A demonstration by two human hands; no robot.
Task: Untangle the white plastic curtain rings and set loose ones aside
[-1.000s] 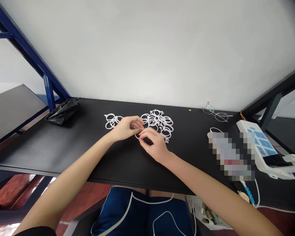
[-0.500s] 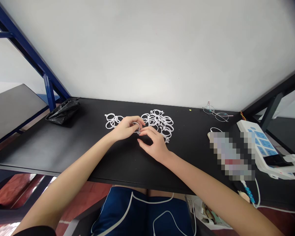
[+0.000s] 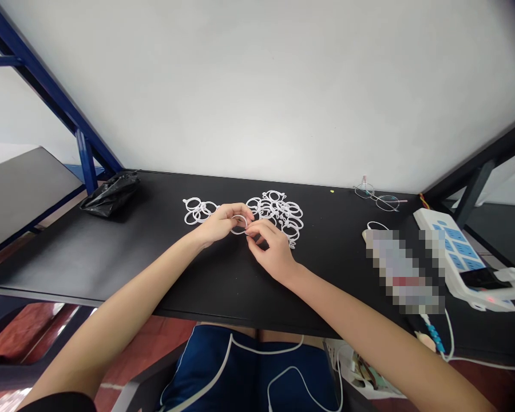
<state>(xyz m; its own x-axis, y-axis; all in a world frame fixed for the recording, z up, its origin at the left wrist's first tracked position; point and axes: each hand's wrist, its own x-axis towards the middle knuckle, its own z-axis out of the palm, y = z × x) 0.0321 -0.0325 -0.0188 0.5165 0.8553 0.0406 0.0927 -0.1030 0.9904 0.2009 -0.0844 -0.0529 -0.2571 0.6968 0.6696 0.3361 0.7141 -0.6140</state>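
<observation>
Over the middle of the black table (image 3: 111,252) my left hand (image 3: 218,223) and my right hand (image 3: 271,247) meet on one white plastic ring (image 3: 239,225). Each hand pinches a side of the ring with fingertips closed. Right behind my right hand lies a heap of several white rings (image 3: 278,212). A smaller group of white rings (image 3: 196,210) lies just left of my left hand.
A crumpled black plastic bag (image 3: 110,193) sits at the back left. Eyeglasses (image 3: 380,198) lie at the back right. A white and blue power strip (image 3: 463,257) with cables and a blurred object (image 3: 403,269) occupy the right side. Blue steel frame (image 3: 83,154) at left.
The ring has come up between both hands; my right hand's fingers, briefly spread half a second ago, have closed on its right side. Both hands stay in the same spot.
</observation>
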